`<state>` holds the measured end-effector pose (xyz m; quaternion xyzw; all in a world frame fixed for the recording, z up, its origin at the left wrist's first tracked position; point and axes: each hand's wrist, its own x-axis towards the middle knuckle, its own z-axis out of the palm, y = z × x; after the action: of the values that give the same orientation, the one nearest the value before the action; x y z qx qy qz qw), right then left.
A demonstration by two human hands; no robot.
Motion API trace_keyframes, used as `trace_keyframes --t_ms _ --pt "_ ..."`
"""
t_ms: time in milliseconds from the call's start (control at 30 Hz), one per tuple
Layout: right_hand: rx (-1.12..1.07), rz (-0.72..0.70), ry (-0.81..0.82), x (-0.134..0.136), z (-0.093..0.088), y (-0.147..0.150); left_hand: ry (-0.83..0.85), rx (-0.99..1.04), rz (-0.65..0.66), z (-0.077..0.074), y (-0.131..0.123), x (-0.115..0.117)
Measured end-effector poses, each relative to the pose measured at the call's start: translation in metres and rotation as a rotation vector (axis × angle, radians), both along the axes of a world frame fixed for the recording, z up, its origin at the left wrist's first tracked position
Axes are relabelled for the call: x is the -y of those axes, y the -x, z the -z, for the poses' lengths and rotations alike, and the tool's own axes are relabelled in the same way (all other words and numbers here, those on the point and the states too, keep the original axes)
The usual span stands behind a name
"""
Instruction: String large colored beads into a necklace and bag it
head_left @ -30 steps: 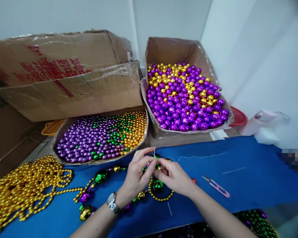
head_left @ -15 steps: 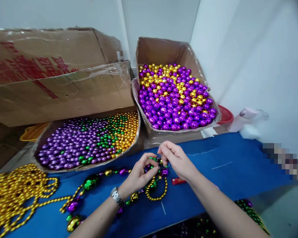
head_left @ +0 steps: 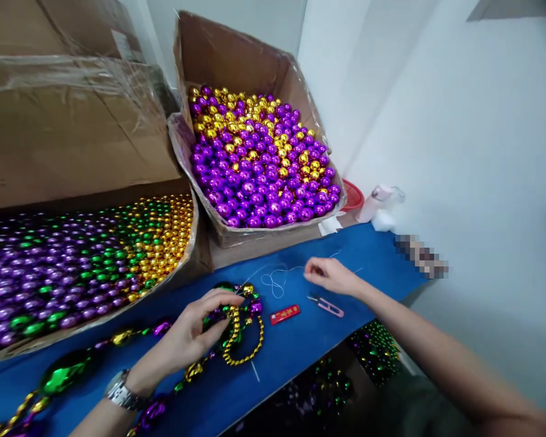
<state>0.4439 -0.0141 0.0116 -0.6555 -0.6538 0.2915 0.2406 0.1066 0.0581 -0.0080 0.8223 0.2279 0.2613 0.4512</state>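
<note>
Head view: left hand (head_left: 200, 331) partly hides bead strand (head_left: 256, 308).

No lettering can be read: the small red packet (head_left: 284, 314) on the blue tabletop (head_left: 295, 346) bears yellowish marks too small and blurred to decipher.

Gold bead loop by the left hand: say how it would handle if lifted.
The gold bead loop would probably hang floppy, since it already curves tightly. Its shiny, round beads look slippery. It might tug the purple bead close to its upper end.
</note>
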Motion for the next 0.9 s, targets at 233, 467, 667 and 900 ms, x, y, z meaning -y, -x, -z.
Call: trace_keyframes --t_ms 233,467,667,900 --pt "0.500 -0.148 0.158 0.060 0.056 -0.043 0.025 0.105 -0.124 0.003 -0.003 0.003" --pt "-0.305 -0.019 0.248 0.042 0.037 0.018 0.072 0.116 -0.116 -0.007 0.001 0.011" --pt "-0.479 -0.142 0.276 0.012 0.012 0.097 0.112 0.127 -0.115 -0.011 0.003 0.016" --pt "-0.210 -0.327 0.092 -0.010 -0.008 0.122 0.091 0.089 -0.096 -0.012 0.004 0.017"
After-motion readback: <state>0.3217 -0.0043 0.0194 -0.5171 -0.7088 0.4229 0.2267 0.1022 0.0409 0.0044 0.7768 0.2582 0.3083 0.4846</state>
